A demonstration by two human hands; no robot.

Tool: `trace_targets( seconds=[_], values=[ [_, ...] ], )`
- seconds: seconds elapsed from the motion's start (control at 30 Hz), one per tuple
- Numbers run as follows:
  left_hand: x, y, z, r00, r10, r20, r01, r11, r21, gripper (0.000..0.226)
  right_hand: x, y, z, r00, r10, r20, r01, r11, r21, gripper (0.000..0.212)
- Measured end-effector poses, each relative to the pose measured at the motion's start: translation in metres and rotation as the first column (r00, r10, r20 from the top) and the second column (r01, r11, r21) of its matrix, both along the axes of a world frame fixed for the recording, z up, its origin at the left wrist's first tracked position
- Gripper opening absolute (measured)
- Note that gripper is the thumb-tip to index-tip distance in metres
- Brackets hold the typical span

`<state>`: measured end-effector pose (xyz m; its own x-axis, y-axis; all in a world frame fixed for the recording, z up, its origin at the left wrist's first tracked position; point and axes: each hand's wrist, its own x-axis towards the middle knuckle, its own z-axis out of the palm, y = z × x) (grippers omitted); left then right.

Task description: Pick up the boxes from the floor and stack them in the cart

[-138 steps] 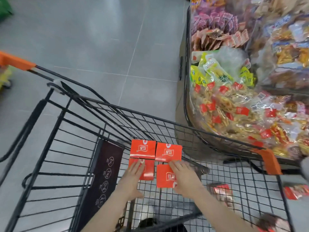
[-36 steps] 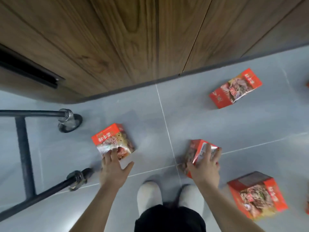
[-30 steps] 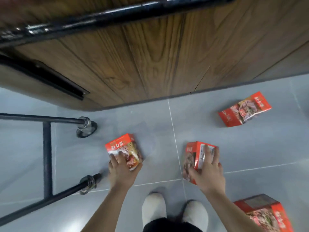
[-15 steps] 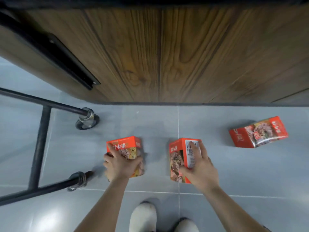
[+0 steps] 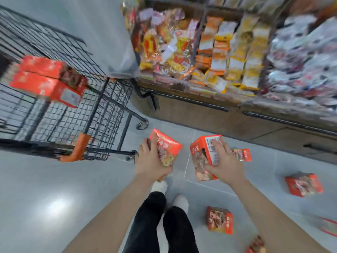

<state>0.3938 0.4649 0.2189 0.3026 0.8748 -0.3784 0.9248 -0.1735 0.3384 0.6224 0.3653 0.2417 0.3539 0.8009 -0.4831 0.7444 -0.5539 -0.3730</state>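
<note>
Head view: two red boxes are held above the grey tiled floor [image 5: 54, 189] of a shop aisle. One red box [image 5: 166, 149] is gripped by the left hand [image 5: 150, 161], the fingers curled round its edge and the thumb hidden behind it. A second red box [image 5: 205, 156] is clasped by the right hand [image 5: 221, 161], whose fingers are spread and bent over its white label panel.

A black wire cart [image 5: 73, 110] with orange corner guards is seen to the left of the hands, and a stack of red boxes [image 5: 49, 81] is shown resting inside it, blurred by motion. More boxes are left on the floor: one [image 5: 243, 155] just behind the right hand, one [image 5: 303, 184] further right, one [image 5: 219, 222] beside the right forearm, and a partly cut-off one [image 5: 256, 246] at the bottom edge.

Snack packets [image 5: 209, 52] are piled in a display bin along the wooden shelf base [image 5: 218, 121]. Black trousers and white shoes [image 5: 180, 200] are visible between the arms.
</note>
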Motion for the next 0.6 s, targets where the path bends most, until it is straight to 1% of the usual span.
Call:
trace_targets(
  seconds=[0.07, 0.17, 0.27, 0.37, 0.5, 0.6],
  values=[
    [-0.015, -0.009, 0.037, 1.0, -0.017, 0.026, 0.015, 0.998, 0.059, 0.134, -0.009, -0.004, 0.04, 0.999, 0.03, 0.02, -0.031, 0.999, 0.028, 0.087],
    [-0.043, -0.023, 0.081, 0.993, -0.018, 0.118, 0.006, 0.995, 0.102, 0.134, -0.024, -0.011, 0.085, 0.999, 0.038, -0.026, -0.034, 0.99, 0.14, 0.082],
    [-0.07, -0.03, 0.115, 0.984, -0.033, 0.177, 0.004, 0.986, 0.165, 0.134, -0.04, -0.021, 0.119, 0.996, 0.071, -0.044, -0.061, 0.977, 0.205, 0.082],
    [-0.097, -0.032, 0.144, 0.982, -0.089, 0.167, 0.053, 0.976, 0.213, 0.132, -0.057, -0.024, 0.145, 0.994, 0.093, -0.064, -0.076, 0.972, 0.224, 0.083],
    [-0.135, -0.024, 0.171, 0.983, -0.136, 0.125, 0.101, 0.963, 0.25, 0.131, -0.085, -0.018, 0.169, 0.996, 0.064, -0.061, -0.049, 0.972, 0.228, 0.088],
    [-0.169, -0.013, 0.184, 0.986, -0.14, 0.09, 0.108, 0.95, 0.293, 0.133, -0.113, -0.009, 0.181, 0.998, 0.05, -0.041, -0.038, 0.966, 0.257, 0.08]
  ],
)
